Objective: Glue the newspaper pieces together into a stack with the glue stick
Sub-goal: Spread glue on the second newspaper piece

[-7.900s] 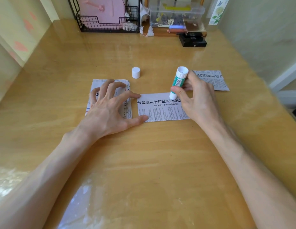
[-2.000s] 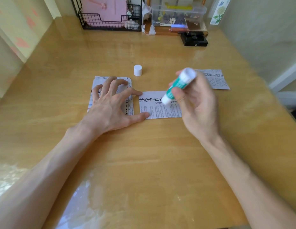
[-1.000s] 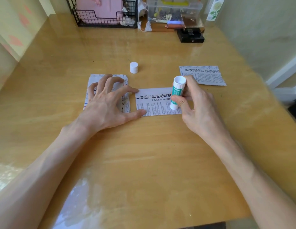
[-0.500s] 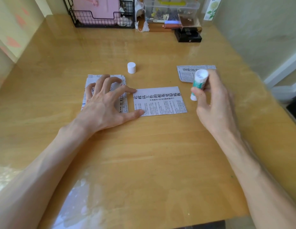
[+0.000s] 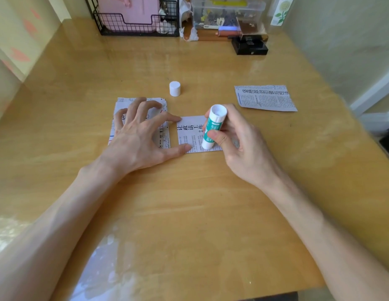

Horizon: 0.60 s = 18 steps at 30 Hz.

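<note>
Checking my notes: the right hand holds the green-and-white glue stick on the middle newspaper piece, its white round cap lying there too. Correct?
No: the head view shows the white round cap on the wooden table, beyond the middle newspaper piece. The right hand does hold the green-and-white glue stick on it.

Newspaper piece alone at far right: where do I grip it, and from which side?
Pinch the newspaper piece at its near-left corner, coming from the left: it lies flat on the table, so only an edge gives purchase; that corner looks slightly lifted and is nearest the right hand, busy with the glue stick.
</note>
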Motion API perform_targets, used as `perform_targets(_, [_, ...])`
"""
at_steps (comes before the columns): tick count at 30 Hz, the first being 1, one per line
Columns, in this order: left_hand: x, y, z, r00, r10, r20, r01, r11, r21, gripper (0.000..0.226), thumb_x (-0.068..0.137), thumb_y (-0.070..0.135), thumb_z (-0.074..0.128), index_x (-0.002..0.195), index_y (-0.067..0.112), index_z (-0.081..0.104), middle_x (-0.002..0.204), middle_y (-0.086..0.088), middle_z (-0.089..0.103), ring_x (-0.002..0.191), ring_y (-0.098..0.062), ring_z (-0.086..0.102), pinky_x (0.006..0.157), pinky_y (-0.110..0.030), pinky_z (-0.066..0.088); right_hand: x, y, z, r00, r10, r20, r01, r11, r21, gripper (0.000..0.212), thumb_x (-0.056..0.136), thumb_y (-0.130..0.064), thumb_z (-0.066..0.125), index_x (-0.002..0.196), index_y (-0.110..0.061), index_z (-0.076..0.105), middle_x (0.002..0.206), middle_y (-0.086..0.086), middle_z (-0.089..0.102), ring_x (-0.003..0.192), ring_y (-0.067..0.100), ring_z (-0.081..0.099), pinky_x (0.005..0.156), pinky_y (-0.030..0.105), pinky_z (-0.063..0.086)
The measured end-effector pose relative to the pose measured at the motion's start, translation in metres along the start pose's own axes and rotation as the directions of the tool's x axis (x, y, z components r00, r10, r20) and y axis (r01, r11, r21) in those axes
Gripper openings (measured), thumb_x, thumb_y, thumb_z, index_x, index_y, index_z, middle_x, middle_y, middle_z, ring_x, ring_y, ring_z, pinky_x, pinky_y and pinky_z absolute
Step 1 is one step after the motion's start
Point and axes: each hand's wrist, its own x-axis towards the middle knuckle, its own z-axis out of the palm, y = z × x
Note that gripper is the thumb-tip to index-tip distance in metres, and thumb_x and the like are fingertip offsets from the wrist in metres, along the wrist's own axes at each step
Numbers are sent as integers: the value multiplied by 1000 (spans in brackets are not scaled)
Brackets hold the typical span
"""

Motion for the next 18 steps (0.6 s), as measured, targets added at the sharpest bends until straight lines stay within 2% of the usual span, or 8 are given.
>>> perform_targets(2, [-1, 0, 0, 1000, -1, -2, 1, 1000, -2, 80, 65, 100, 46, 132, 57, 52, 152, 11, 37, 155, -17, 13, 122, -52, 10, 1, 1, -2, 1000, 1, 10, 0, 997, -73, 18, 105, -25, 53, 118, -12, 50, 92, 14, 70, 85, 39, 69, 76, 59, 57])
perform_targets(5, [0, 0, 0, 1000, 0, -7, 0, 1000, -4, 79, 65, 100, 46, 132, 57, 51, 151, 11, 37, 155, -16, 13, 122, -52, 10, -1, 2, -5, 1000, 3, -2, -3, 991, -132, 16, 103, -26, 54, 115, -17, 48, 92, 14, 70, 86, 39, 68, 75, 56, 56])
perform_targets(9, [0, -1, 0, 1000, 9, -4, -9, 1000, 0, 76, 68, 99, 51, 132, 58, 51, 151, 11, 37, 155, -16, 12, 123, -52, 10, -4, 5, -13, 1000, 14, -25, -18, 985, -169, 15, 103, -23, 55, 114, -16, 48, 91, 15, 69, 87, 39, 68, 74, 55, 55])
perform_targets(13, [0, 0, -1, 1000, 4, 5, -4, 1000, 0, 80, 66, 100, 47, 132, 57, 51, 152, 11, 36, 155, -16, 11, 123, -52, 8, -5, 8, -19, 998, 46, -53, -55, 983, -173, 15, 100, -23, 55, 109, -15, 46, 91, 17, 69, 88, 42, 68, 75, 58, 57])
perform_targets(18, [0, 1, -2, 1000, 0, 8, 0, 1000, 0, 77, 65, 99, 47, 131, 59, 52, 152, 11, 37, 155, -16, 12, 123, -51, 8, -8, 12, -26, 995, 64, -76, -78, 977, -198, 15, 103, -13, 59, 109, -15, 46, 93, 13, 71, 91, 38, 70, 76, 56, 56])
